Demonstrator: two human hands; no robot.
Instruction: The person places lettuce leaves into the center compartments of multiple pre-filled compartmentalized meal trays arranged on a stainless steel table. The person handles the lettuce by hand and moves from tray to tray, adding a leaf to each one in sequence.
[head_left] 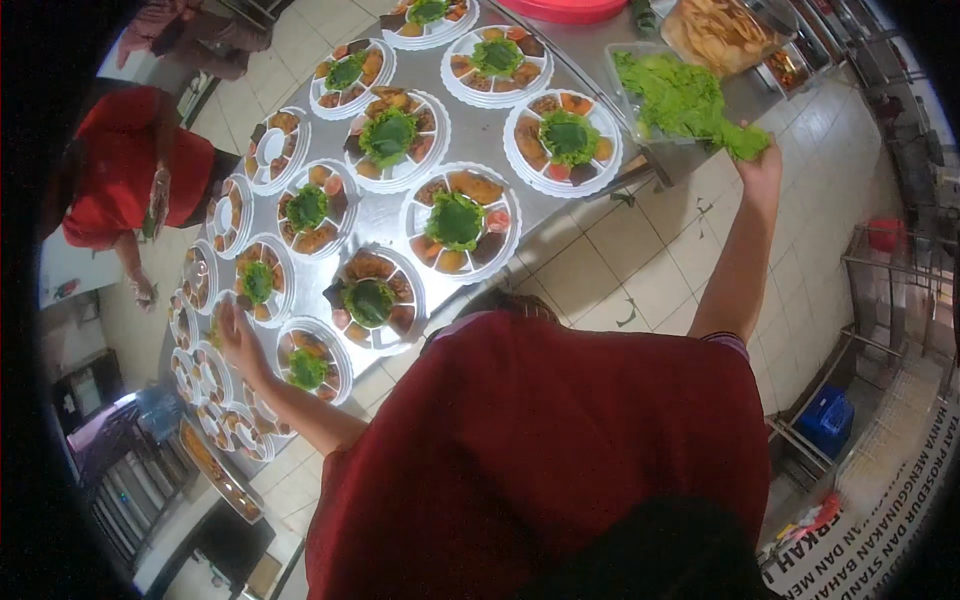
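My right hand point(762, 172) is closed on a lettuce leaf point(745, 142) at the right edge of a clear plastic tub point(628, 125) heaped with lettuce point(675, 95). On the left, my left hand point(238, 338) reaches over the plates with its fingers stretched out, beside a bit of green on a partly hidden plate. Round white divided plates cover the steel table; one near plate point(445, 268) has fried pieces, vegetables and tomato around a leaf-lined centre. Another, a farther-left plate point(270, 155), has a bare white centre.
A person in red point(130, 170) stands across the steel table point(330, 252), wearing clear gloves. Behind the lettuce sits a tub of crackers point(725, 35), with a red basin point(565, 8) to its left. Green scraps lie on the tiled floor point(650, 235). Metal racks point(850, 340) line the right.
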